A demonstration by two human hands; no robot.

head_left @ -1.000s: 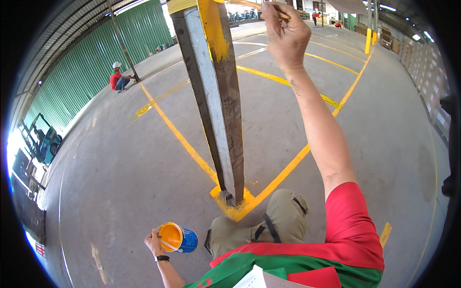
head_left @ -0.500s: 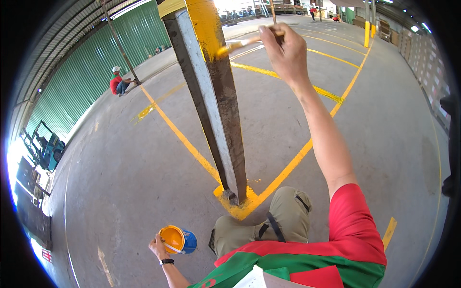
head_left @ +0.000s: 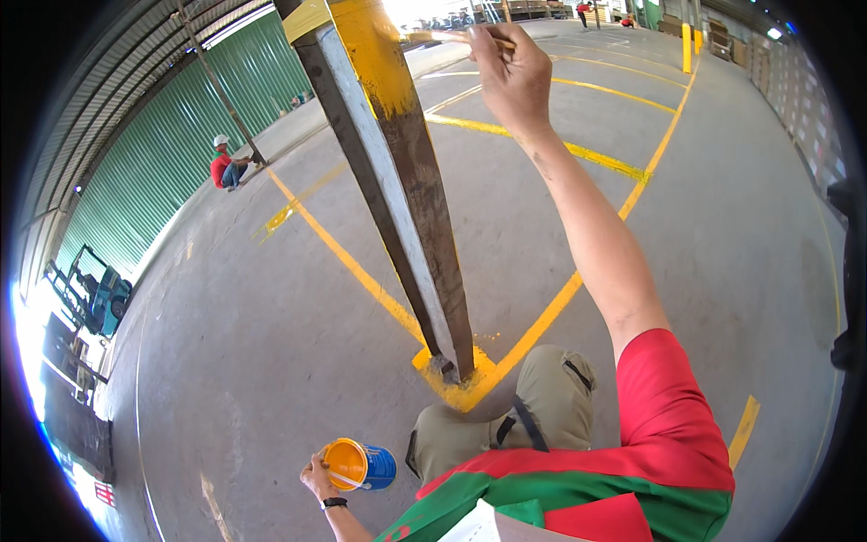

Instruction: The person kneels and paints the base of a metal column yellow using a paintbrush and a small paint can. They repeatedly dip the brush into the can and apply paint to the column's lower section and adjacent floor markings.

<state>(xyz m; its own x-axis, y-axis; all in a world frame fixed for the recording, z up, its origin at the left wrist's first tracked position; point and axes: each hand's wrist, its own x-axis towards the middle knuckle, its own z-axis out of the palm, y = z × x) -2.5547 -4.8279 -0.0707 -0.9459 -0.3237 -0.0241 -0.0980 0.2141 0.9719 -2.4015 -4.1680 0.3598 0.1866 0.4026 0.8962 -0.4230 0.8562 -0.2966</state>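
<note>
My right hand (head_left: 515, 79) is closed round the handle of a paintbrush (head_left: 440, 36). The brush's bristle end is at the upper part of a steel column (head_left: 424, 185), by its yellow-painted face. Below that patch the column is bare dark metal with a pale grey inner channel, and its foot stands in a yellow painted patch (head_left: 462, 395) on the floor. Down to the left, my left hand (head_left: 316, 477) grips the rim or handle of a blue paint can (head_left: 379, 466) with orange-yellow paint inside. Which of the two it grips I cannot tell.
Yellow lines (head_left: 546, 316) run over the grey concrete floor from the column's foot. A person in a red top and white helmet (head_left: 226, 167) squats by a thin post at the far left. A teal forklift (head_left: 101, 294) stands left; stacked boxes (head_left: 795, 108) line the right.
My right hand and the brush have moved up along the column's face. The view has shifted slightly, and my left hand still holds the can.
</note>
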